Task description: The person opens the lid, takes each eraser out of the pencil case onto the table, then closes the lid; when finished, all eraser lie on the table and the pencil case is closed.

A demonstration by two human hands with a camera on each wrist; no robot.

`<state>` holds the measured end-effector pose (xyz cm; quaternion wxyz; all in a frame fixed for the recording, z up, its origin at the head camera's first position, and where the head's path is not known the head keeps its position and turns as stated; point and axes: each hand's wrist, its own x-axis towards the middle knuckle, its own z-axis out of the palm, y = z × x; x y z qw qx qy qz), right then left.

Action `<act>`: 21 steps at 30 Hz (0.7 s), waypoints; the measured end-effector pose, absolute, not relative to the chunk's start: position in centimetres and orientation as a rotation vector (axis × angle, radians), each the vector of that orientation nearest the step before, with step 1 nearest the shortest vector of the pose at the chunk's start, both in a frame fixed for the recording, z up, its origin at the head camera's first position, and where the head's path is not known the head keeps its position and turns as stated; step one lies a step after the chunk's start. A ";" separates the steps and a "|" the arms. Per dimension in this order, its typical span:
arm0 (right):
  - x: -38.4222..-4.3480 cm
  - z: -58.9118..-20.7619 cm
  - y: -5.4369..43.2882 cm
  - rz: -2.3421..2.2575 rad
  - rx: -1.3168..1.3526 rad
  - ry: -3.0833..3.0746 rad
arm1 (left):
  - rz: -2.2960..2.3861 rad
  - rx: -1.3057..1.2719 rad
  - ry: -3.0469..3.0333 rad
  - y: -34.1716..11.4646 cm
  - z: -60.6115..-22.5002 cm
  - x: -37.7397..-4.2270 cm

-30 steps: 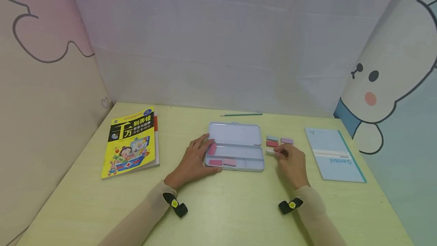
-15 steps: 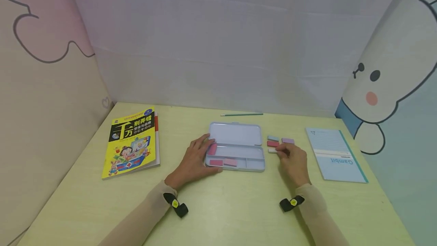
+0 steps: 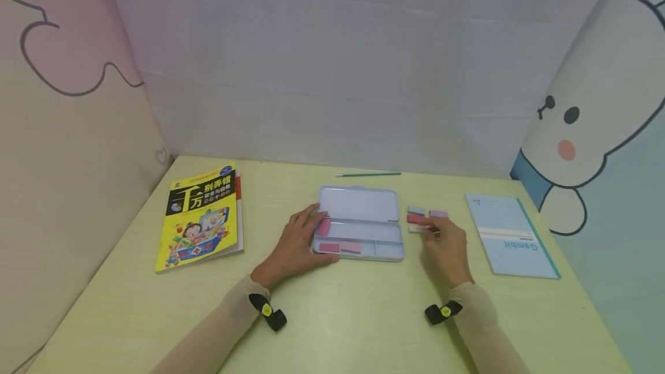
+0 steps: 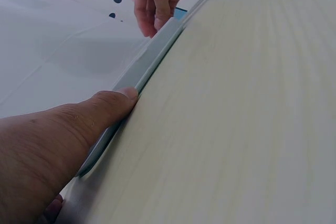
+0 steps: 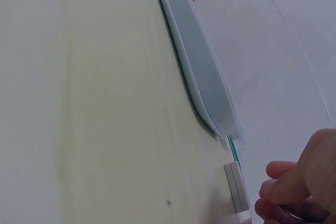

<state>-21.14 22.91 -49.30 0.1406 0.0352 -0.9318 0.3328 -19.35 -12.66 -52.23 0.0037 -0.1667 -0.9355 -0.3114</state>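
Note:
A pale pencil case [image 3: 387,232] lies with its lid [image 3: 358,203] raised back. My left hand [image 3: 293,244] holds its left end, thumb along the front edge and fingers at the left side; the left wrist view shows the thumb [image 4: 118,100] against the case wall. Inside are pink erasers, one upright [image 3: 324,227] at the left and two flat [image 3: 329,248] in front. My right hand [image 3: 445,247] hovers at the right, fingers bent, over a white eraser [image 5: 237,187] on the table. Its fingertips reach the right end of a red eraser [image 3: 415,219]; contact is unclear.
A blue eraser [image 3: 415,210] and a purple eraser [image 3: 439,213] lie behind the right hand. A green pencil [image 3: 369,175] is at the back. A yellow book [image 3: 202,218] lies on the left, a light blue notebook [image 3: 511,235] on the right.
My right fingertips have shifted from the white eraser slightly back toward the red one, leaving the white eraser on the table. The left hand and case stay in place.

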 end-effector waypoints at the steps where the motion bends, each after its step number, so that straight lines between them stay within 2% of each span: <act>1: -21.1 -49.2 22.8 0.966 0.106 -2.691 | -0.975 -0.523 -2.933 -12.7 -52.2 -19.4; 21: -19.0 -47.9 18.2 1.148 0.346 -2.644 | -0.974 -0.523 -2.917 -12.7 -52.4 -19.4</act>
